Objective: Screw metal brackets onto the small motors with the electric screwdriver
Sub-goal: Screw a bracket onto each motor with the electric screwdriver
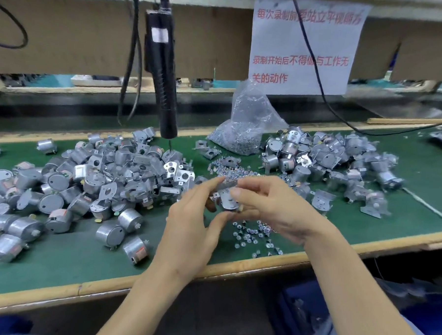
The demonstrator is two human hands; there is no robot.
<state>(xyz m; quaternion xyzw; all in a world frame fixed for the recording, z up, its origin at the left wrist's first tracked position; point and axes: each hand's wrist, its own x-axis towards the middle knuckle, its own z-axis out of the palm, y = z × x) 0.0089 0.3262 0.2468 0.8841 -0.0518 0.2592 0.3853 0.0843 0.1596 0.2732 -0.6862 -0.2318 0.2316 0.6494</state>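
Both hands meet over the middle of the green mat. My left hand (199, 217) and my right hand (266, 203) together pinch one small silver motor with a metal bracket (227, 197) on it, held just above the mat. The black electric screwdriver (163, 69) hangs on its cable behind and to the left of my hands, tip down, untouched. A heap of bare motors and loose brackets (107, 171) lies to the left. Loose screws (252, 233) are scattered under and in front of my right hand.
A pile of motors with brackets on them (330, 157) lies at the right. A clear plastic bag of screws (245, 127) stands behind my hands. The bench's wooden front edge (235, 266) runs below my wrists. A white paper notice (305, 43) hangs at the back, with black cables across it.
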